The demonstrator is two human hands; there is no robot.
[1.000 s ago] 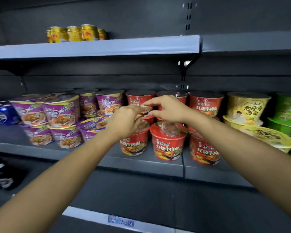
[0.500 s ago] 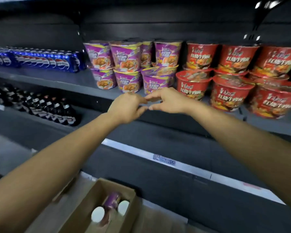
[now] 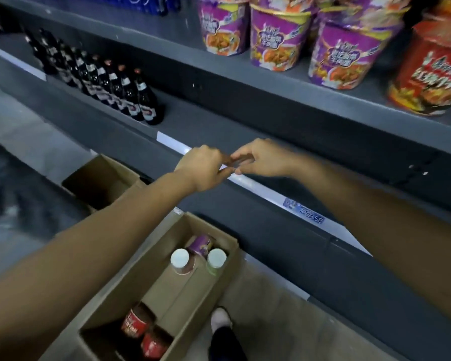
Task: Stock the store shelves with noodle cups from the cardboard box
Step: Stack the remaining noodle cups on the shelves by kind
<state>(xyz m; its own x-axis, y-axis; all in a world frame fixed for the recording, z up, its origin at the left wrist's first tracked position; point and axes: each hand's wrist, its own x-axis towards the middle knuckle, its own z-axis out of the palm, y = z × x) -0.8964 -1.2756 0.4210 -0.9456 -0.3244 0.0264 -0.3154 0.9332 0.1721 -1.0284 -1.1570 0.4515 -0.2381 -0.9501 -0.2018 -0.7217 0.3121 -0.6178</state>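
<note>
An open cardboard box (image 3: pixel 141 267) stands on the floor below my arms. At its far end lie a purple noodle cup (image 3: pixel 202 244), a white-topped cup (image 3: pixel 179 259) and a green one (image 3: pixel 216 259); two red cups (image 3: pixel 137 321) lie at its near end. My left hand (image 3: pixel 203 168) and my right hand (image 3: pixel 263 158) meet fingertip to fingertip in front of the lower shelf edge, above the box, with nothing seen in them. Purple cups (image 3: pixel 279 40) and a red cup (image 3: pixel 432 71) stand on the shelf above.
Dark bottles (image 3: pixel 110 87) line the lower shelf at the left. A second cardboard box (image 3: pixel 102 181) sits on the floor to the left. A price label (image 3: pixel 303 211) is on the shelf rail. My shoe (image 3: pixel 220 319) is beside the box.
The view has dropped from the noodle shelf to the floor box. Both hands came away from the red cups and moved down, staying together and empty.
</note>
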